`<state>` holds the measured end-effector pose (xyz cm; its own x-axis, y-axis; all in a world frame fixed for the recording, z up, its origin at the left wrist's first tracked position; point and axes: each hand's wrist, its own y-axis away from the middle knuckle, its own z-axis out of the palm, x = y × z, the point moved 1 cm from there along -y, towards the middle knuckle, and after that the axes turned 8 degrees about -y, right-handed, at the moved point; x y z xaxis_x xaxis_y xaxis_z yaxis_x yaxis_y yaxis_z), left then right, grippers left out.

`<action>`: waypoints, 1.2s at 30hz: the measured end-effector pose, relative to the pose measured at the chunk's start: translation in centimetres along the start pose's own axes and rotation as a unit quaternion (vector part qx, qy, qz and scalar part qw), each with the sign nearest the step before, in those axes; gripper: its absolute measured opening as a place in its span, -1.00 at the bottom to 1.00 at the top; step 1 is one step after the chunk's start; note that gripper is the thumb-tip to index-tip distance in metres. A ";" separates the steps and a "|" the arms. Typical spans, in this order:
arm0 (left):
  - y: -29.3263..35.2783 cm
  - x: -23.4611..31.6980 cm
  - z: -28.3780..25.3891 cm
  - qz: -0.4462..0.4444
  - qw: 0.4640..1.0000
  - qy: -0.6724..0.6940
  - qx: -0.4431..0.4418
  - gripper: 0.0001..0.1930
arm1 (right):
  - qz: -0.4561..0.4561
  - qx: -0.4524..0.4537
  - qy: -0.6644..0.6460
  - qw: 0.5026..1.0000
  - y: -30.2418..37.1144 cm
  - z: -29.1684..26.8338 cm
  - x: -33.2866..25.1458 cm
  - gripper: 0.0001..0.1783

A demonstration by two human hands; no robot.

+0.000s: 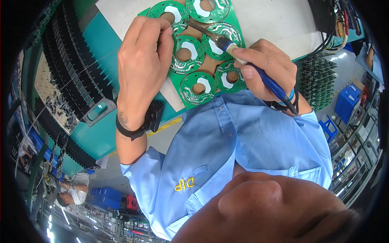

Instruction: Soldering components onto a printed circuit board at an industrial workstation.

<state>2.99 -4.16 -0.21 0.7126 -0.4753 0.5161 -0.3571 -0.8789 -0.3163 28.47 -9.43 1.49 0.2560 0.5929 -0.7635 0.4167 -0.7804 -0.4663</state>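
A panel of several ring-shaped green circuit boards (198, 67) lies in front of me, with white patches around the boards' central holes. My right hand (269, 67) is wrapped round a soldering iron (224, 43) with a blue handle and a pale grip. Its dark tip points to the upper left and is at the upper-left board (180, 28); whether it touches cannot be made out. Beside that tip, my left hand (142, 60) is closed in a pinch at the board's edge, on what looks like thin solder wire. A fine strand runs off leftward behind this hand.
Left of the boards, a green mat (99, 139) carries black slotted racks (75, 60) and a perforated tray (50, 93) with small loose parts. Stacked green boards (318, 81) stand at right, near black cables and blue bins (347, 101). Another person (77, 190) is at lower left.
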 end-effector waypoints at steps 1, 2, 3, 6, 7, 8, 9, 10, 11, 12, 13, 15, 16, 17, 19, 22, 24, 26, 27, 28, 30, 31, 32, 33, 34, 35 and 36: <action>0.0 0.0 0.0 -0.001 1.000 -0.001 0.001 -0.87 | 0.003 -0.005 0.001 1.000 0.0 0.0 0.0 -0.75; 0.0 0.1 0.0 -0.002 1.000 -0.002 0.002 -0.86 | 0.006 -0.011 0.002 1.000 0.0 0.0 0.1 -0.75; 0.0 0.1 0.1 -0.002 1.000 -0.003 0.001 -0.86 | 0.009 -0.016 0.003 1.000 0.0 0.0 0.1 -0.75; 0.0 0.2 0.2 -0.001 1.000 -0.006 0.001 -0.86 | 0.008 -0.022 0.008 1.000 0.2 0.0 0.1 -0.75; 0.0 0.2 0.3 -0.001 1.000 -0.006 0.001 -0.86 | 0.008 -0.025 0.012 1.000 0.2 0.0 0.1 -0.75; 0.0 0.2 0.3 0.000 1.000 -0.006 0.000 -0.86 | 0.009 -0.026 0.012 1.000 0.2 0.1 0.1 -0.75; 0.0 0.2 0.3 0.001 1.000 -0.006 0.000 -0.86 | -0.002 -0.021 0.015 1.000 0.1 0.2 0.1 -0.75; 0.0 0.2 0.4 0.001 1.000 -0.006 -0.001 -0.86 | -0.013 -0.017 0.018 1.000 0.1 0.3 0.1 -0.75; 0.0 0.2 0.4 0.001 1.000 -0.005 0.000 -0.86 | -0.023 -0.013 0.021 0.999 0.0 0.4 0.1 -0.75; -0.1 0.2 0.4 0.004 1.000 -0.005 0.000 -0.86 | -0.023 -0.013 0.020 0.999 0.0 0.4 0.1 -0.75; -0.1 0.2 0.4 0.006 1.000 -0.005 0.001 -0.85 | -0.026 -0.012 0.021 0.999 0.0 0.4 0.0 -0.75; -0.1 0.2 0.4 0.009 1.000 -0.004 0.001 -0.85 | -0.030 -0.012 0.022 0.999 0.0 0.5 0.0 -0.75; -0.2 0.3 0.4 0.005 1.000 -0.004 -0.001 -0.84 | -0.030 -0.012 0.022 0.999 0.0 0.5 0.0 -0.75; -0.2 0.3 0.3 0.002 1.000 -0.003 -0.003 -0.84 | -0.032 -0.012 0.023 0.999 -0.1 0.5 0.0 -0.75; -0.2 0.4 0.3 -0.002 1.000 -0.002 -0.005 -0.84 | -0.037 -0.014 0.024 0.999 -0.3 0.5 0.1 -0.75; -0.3 0.5 0.4 0.005 1.000 -0.004 -0.003 -0.83 | -0.041 -0.016 0.028 0.999 -0.3 0.5 0.1 -0.75; -0.3 0.4 0.5 0.005 1.000 -0.006 -0.003 -0.83 | -0.043 -0.018 0.031 0.998 -0.3 0.4 0.1 -0.75; -0.3 0.4 0.5 0.006 1.000 -0.008 -0.003 -0.84 | -0.043 -0.020 0.029 0.998 -0.4 0.3 0.1 -0.75; -0.3 0.4 0.5 0.005 1.000 -0.009 -0.003 -0.84 | -0.043 -0.022 0.028 0.998 -0.4 0.3 0.1 -0.75; -0.4 0.4 0.5 0.005 1.000 -0.010 -0.004 -0.84 | -0.044 -0.022 0.028 0.998 -0.5 0.3 0.1 -0.75; -0.4 0.4 0.5 0.004 1.000 -0.013 -0.007 -0.84 | -0.044 -0.020 0.029 0.998 -0.5 0.3 0.1 -0.75; -0.4 0.5 0.5 0.004 1.000 -0.013 -0.006 -0.84 | -0.044 -0.019 0.030 0.998 -0.5 0.3 0.0 -0.75; -0.3 0.5 0.5 0.004 1.000 -0.012 -0.003 -0.84 | -0.044 -0.019 0.030 0.998 -0.6 0.3 0.0 -0.75; -0.3 0.5 0.5 0.004 1.000 -0.011 0.000 -0.84 | -0.044 -0.022 0.031 0.998 -0.6 0.3 0.0 -0.75; -0.3 0.5 0.5 0.005 1.000 -0.009 0.004 -0.84 | -0.043 -0.024 0.032 0.998 -0.6 0.2 0.0 -0.75; -0.3 0.5 0.5 0.004 1.000 -0.009 0.004 -0.84 | -0.042 -0.027 0.033 0.998 -0.6 0.2 0.0 -0.75; -0.3 0.5 0.4 0.005 1.000 -0.016 0.008 -0.85 | -0.042 -0.027 0.033 0.998 -0.6 0.2 0.0 -0.75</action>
<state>3.67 -4.14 -0.25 0.7285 -0.4824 0.4863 -0.3548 -0.8730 -0.3345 28.06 -9.00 1.66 0.2735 0.6693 -0.6908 0.4855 -0.7160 -0.5015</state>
